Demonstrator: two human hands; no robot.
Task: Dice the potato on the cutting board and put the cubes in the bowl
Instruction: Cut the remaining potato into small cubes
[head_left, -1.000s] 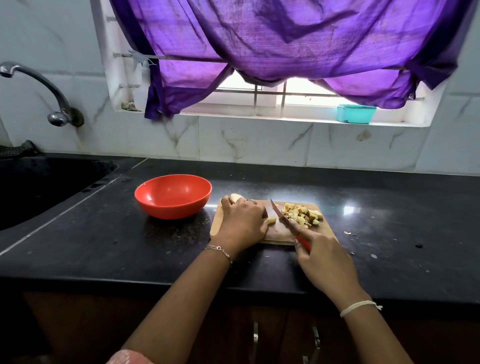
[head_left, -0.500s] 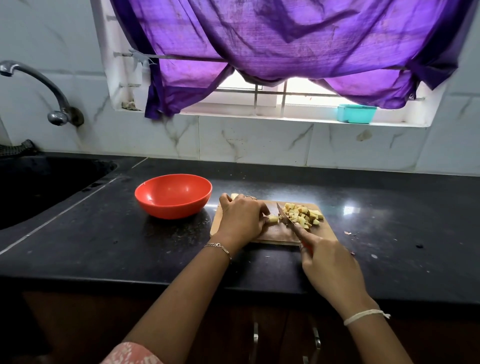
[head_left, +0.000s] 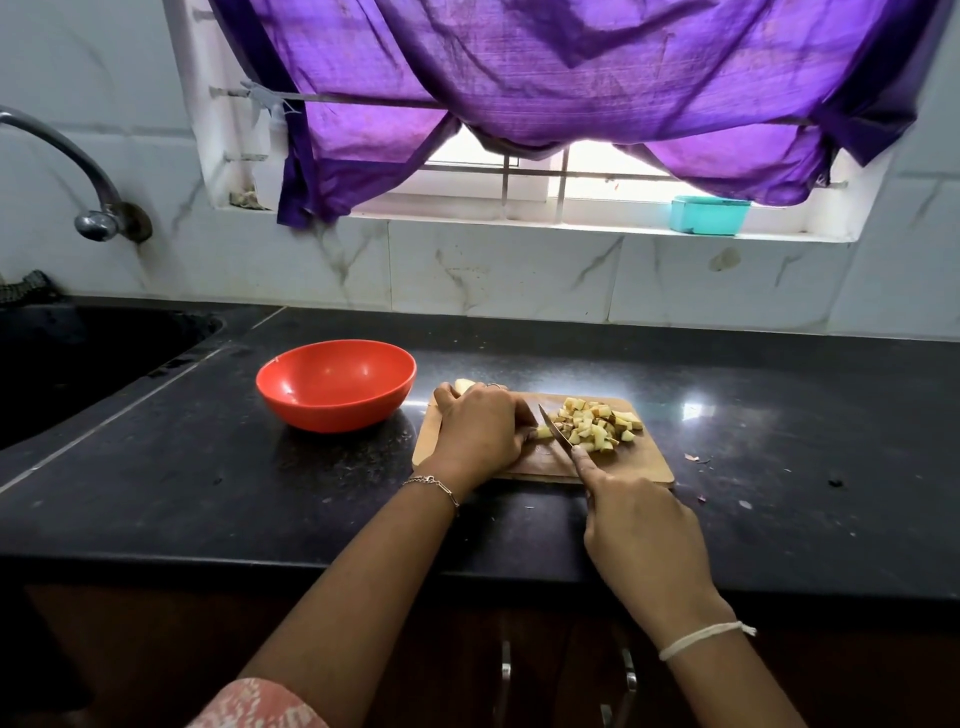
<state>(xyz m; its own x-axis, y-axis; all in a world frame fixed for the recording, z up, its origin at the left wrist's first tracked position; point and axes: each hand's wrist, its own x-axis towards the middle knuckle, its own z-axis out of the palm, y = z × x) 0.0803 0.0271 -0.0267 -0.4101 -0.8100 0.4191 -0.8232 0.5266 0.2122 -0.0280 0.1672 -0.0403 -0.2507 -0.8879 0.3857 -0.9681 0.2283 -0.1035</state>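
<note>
On the rectangular wooden cutting board (head_left: 644, 467), the left hand (head_left: 480, 431) curls over the pale potato piece (head_left: 465, 385), which lies roughly left to right. The right hand (head_left: 644, 535) grips a slim steel knife (head_left: 555, 434), its tip pointing away and left, beside the diced potato cubes (head_left: 597, 428). A round orange-red bowl (head_left: 337, 384) stands left of the board on the black table (head_left: 208, 467).

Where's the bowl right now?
Head view: the bowl sits on the counter, just left of the cutting board and right of the sink.

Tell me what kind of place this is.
Likely a home kitchen: a dark stone counter with a sunken sink and wall tap, plus diced potato on a wooden cutting board.
</note>
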